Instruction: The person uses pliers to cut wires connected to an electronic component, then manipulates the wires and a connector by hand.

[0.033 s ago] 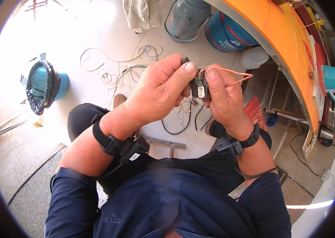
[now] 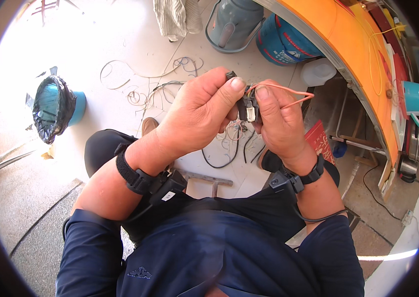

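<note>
From the head view, we hold a small black connector (image 2: 245,105) up in front of our chest, between both hands. Our left hand (image 2: 197,116) pinches its upper end with thumb and forefinger closed tight on it. Our right hand (image 2: 279,123) closes around its other side, thumb pressed against it, and an orange wire (image 2: 288,89) loops out from the connector to the right above that hand. Below on the pale floor (image 2: 120,44) lie loose wires (image 2: 145,81); a blue bin (image 2: 55,106) lined with a black bag stands well apart to our left.
</note>
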The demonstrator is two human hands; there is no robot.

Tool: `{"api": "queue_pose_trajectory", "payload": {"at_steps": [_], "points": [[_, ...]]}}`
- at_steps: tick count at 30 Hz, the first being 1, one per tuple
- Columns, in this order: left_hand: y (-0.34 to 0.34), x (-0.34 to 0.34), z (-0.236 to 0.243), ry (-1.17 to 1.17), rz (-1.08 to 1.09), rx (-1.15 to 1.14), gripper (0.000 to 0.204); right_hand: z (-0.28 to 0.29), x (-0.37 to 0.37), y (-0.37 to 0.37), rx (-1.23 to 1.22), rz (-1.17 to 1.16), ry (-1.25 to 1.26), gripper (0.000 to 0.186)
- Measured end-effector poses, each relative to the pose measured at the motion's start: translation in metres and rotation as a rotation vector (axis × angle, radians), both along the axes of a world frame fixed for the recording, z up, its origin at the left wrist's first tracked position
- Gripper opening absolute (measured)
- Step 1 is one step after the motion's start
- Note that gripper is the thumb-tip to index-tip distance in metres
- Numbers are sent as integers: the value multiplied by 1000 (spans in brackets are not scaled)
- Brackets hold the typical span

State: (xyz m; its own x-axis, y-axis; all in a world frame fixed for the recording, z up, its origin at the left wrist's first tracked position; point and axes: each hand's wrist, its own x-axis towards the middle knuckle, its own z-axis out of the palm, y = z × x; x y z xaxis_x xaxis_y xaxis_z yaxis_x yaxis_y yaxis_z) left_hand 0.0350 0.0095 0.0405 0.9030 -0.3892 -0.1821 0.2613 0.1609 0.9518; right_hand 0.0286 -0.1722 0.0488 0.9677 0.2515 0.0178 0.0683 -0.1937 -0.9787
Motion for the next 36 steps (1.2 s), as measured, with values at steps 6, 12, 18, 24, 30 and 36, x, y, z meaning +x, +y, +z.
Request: {"api": "queue_pose_trajectory", "payload": {"at_steps": [6, 12, 18, 24, 30, 36], "points": [[4, 9, -7, 14, -121, 168, 45, -10, 10, -8, -460, 16, -624, 15], [4, 7, 3, 30, -203, 167, 20, -5, 8, -12, -345, 35, -476, 16], [6, 5, 6, 56, -223, 67, 15, -1, 7, -14, -246, 43, -356, 21], [6, 2, 2, 85, -230, -56, 16, 3, 6, -16, -194, 53, -250, 25], [6, 2, 8, 98, -235, -103, 15, 4, 3, -15, -10, 55, -83, 29], [6, 1, 13, 108, -236, -102, 13, 0, -3, -15, 300, 27, 269, 31]]}}
